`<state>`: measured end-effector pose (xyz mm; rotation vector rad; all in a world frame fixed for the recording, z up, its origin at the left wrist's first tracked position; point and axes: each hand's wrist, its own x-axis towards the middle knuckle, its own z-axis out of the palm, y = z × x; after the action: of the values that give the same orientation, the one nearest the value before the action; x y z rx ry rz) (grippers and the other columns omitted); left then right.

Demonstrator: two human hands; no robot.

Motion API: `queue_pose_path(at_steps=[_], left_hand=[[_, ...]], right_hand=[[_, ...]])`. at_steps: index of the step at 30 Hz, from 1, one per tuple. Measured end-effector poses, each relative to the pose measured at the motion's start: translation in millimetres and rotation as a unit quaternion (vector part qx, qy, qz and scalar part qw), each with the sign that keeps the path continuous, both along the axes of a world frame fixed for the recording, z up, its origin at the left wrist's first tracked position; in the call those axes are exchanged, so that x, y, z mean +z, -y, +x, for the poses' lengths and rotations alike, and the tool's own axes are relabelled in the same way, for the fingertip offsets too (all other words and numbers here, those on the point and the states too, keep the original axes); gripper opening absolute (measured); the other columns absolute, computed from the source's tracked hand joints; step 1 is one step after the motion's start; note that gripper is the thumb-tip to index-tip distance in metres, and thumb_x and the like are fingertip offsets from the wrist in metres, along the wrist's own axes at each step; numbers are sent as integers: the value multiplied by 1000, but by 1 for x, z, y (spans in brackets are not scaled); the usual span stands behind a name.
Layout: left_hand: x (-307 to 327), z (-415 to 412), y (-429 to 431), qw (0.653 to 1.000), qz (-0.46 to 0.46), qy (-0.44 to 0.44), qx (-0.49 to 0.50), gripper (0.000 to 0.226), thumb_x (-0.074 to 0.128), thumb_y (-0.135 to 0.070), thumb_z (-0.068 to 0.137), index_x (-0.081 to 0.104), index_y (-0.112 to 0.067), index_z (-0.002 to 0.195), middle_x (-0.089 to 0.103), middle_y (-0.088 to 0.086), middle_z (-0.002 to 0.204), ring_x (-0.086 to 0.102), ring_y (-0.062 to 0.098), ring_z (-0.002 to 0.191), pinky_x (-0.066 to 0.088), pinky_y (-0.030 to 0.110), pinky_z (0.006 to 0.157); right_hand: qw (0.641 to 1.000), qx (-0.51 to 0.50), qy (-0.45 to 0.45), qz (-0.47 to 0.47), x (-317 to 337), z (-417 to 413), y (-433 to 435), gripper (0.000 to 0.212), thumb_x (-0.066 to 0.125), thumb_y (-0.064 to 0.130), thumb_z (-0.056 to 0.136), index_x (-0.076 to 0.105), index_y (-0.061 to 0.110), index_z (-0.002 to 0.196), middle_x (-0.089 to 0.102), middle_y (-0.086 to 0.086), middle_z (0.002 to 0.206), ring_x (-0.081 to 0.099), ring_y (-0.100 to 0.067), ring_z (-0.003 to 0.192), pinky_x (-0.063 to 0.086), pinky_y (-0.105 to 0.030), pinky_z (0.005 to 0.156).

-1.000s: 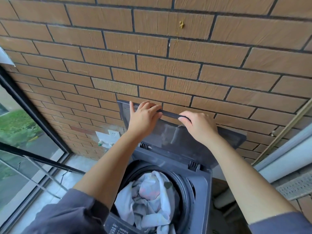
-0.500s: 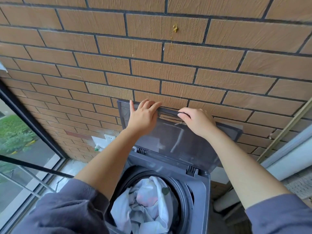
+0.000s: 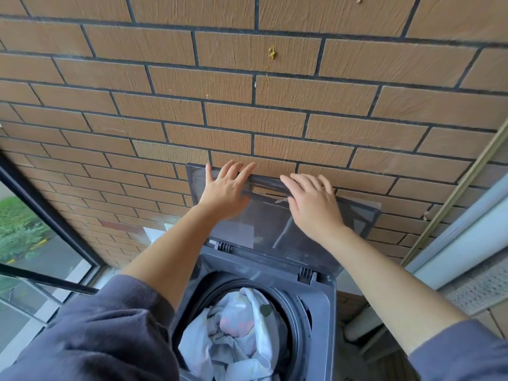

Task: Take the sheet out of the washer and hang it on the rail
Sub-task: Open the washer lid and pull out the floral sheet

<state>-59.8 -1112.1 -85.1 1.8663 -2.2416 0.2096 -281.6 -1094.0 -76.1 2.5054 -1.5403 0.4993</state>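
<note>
A dark grey top-loading washer (image 3: 320, 292) stands against the brick wall, its tinted lid (image 3: 275, 229) raised upright. Inside the round drum lies a crumpled white sheet (image 3: 236, 331) with faint pink and green print. My left hand (image 3: 225, 188) lies flat on the lid's upper left part, fingers spread and straight. My right hand (image 3: 313, 202) rests flat on the lid's upper edge further right, fingers extended. Neither hand touches the sheet. No hanging rail shows clearly.
The brick wall (image 3: 247, 105) sits right behind the lid. At the left stand a dark window frame (image 3: 46, 213) and glass with greenery outside. A pale sill and metal strip (image 3: 461, 237) run along the right. My dark sleeves fill the lower corners.
The lid has swung further up toward the wall. Both hands went from curling over its top edge to lying flat against it with straight fingers.
</note>
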Motion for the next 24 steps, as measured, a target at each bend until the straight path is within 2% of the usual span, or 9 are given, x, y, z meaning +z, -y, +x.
queue_pose_path(at_steps=[2,6,9,12,20,24], left_hand=[[0,0,-5,1000,-1,11,5,82,52,-40,88,1,-30,151,12,2,158,3,22,147,0,64,111],[-3,3,-25,1000,-7,8,3,85,52,-35,88,-5,-30,151,-6,2,160,-7,25,147,3,59,113],[-11,5,-42,1000,-12,22,-13,85,53,-28,86,-1,-29,151,-7,3,160,-6,24,147,7,58,114],[-16,4,-51,999,25,23,-10,81,50,-27,89,-2,-29,151,-12,1,159,-8,22,147,7,57,115],[-17,-6,-62,999,46,-7,-13,75,47,-25,91,2,-26,152,-10,-3,160,-4,21,147,11,54,116],[-36,-5,-84,998,54,-40,-16,72,47,-24,91,9,-25,152,-4,-4,160,0,19,147,11,51,116]], right_hand=[[999,-26,-26,-36,-14,-4,-20,53,51,20,92,39,22,143,41,-5,148,35,-27,138,17,-54,115],[996,-53,-70,-30,-28,-12,-37,70,59,21,84,30,20,148,27,-5,156,24,-29,144,13,-61,114],[995,-74,-71,-20,-25,-14,-36,73,59,20,84,25,20,149,22,-7,158,17,-30,146,7,-62,113],[994,-80,-76,-10,-26,-16,-37,75,59,20,84,24,18,150,17,-9,159,13,-30,147,6,-61,113],[995,-70,-67,18,-31,-19,-48,72,50,17,89,15,22,152,-3,-11,160,-6,-29,147,-1,-56,115],[996,-62,-54,33,-47,-22,-61,73,48,16,90,12,23,152,-6,-9,160,-9,-28,147,0,-54,116]])
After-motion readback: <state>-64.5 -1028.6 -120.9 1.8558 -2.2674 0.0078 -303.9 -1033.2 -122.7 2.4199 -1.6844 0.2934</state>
